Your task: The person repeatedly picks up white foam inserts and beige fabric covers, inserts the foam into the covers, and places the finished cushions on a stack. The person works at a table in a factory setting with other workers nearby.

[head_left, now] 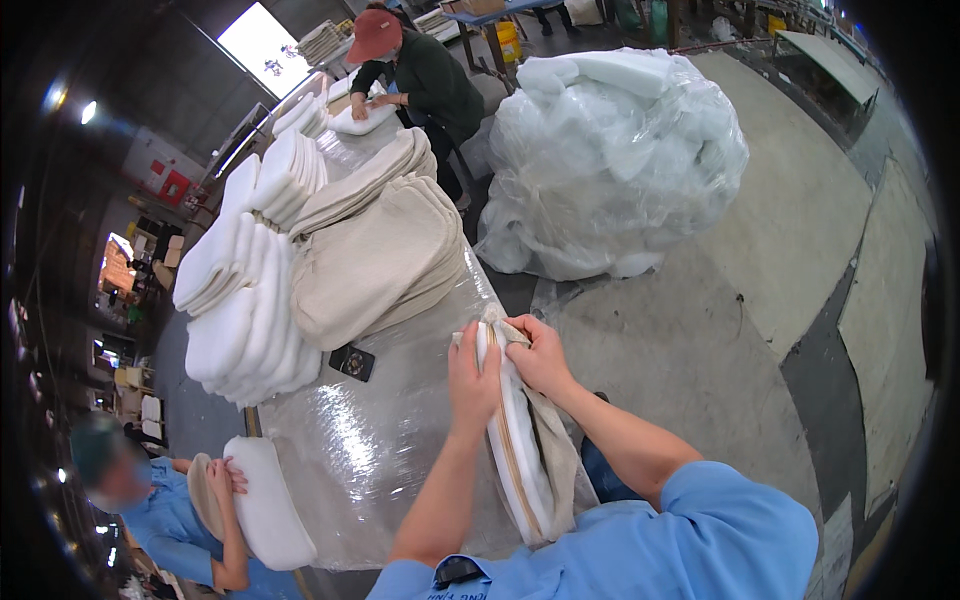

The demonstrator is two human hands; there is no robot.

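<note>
A white padded cushion insert (541,478) stands on its edge at the table's right side, partly inside a beige fabric cover (565,462). A tan zipper strip (508,440) runs along its length. My left hand (474,378) grips the cover and padding near the far end, from the left side. Across from it, my right hand (540,358) has its fingers closed on the cover's beige fabric at the same end. Bunched fabric shows just beyond my fingers. The fingertips inside the folds are hidden.
Stacks of white pads (255,310) and beige covers (385,260) lie on the plastic-wrapped table (365,460), near a black phone-like device (352,363). A big plastic bag of white filling (610,165) stands right. One co-worker (435,85) works far off, another (165,500) at left with a white pad (268,500).
</note>
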